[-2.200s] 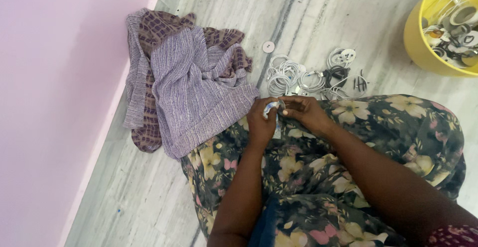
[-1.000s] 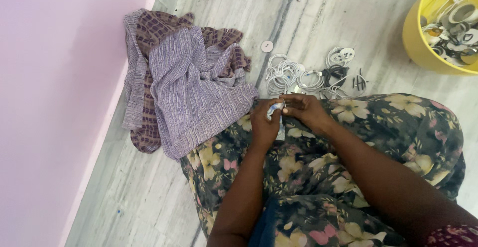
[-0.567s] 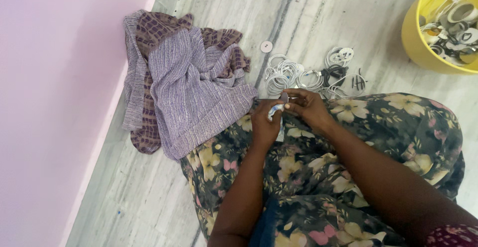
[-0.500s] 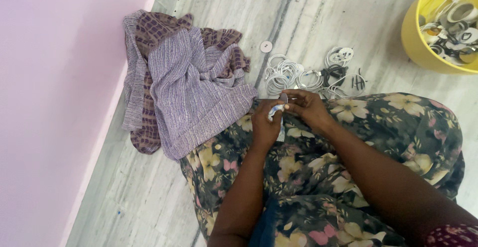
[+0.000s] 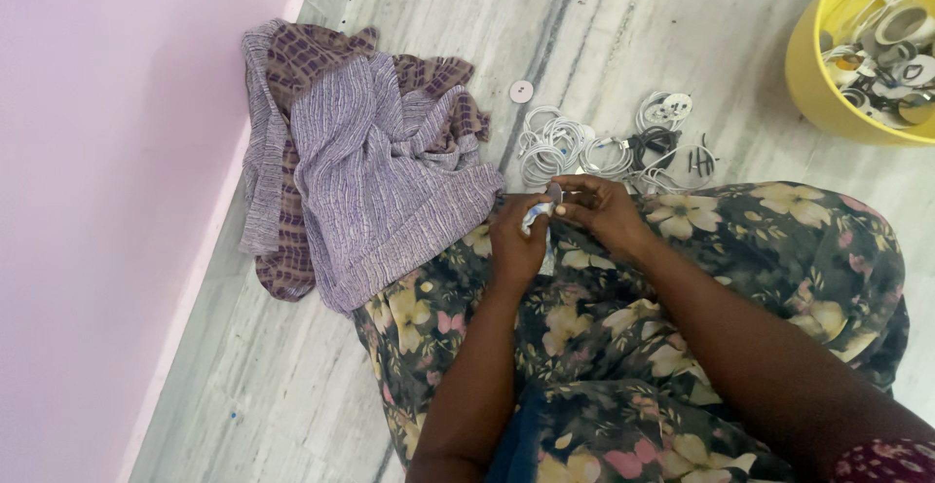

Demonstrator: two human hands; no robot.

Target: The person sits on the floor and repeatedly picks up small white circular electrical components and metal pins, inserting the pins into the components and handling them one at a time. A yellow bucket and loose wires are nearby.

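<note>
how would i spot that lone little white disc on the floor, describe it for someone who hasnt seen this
Start at the purple cloth heaped by the pink wall, then look just past its upper right corner on the grey floor. The small white disc lies there alone, flat and round, unlike the coiled white cables below it.

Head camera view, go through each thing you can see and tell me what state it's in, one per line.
Left hand: closed on a small white piece.
Right hand: fingertips pinching the same piece from the other side.
White cables: coiled, loose on the floor.
Yellow tub: open, holding more coils and round parts.
Purple cloth: crumpled on the floor.
White disc: lying flat, alone.
</note>
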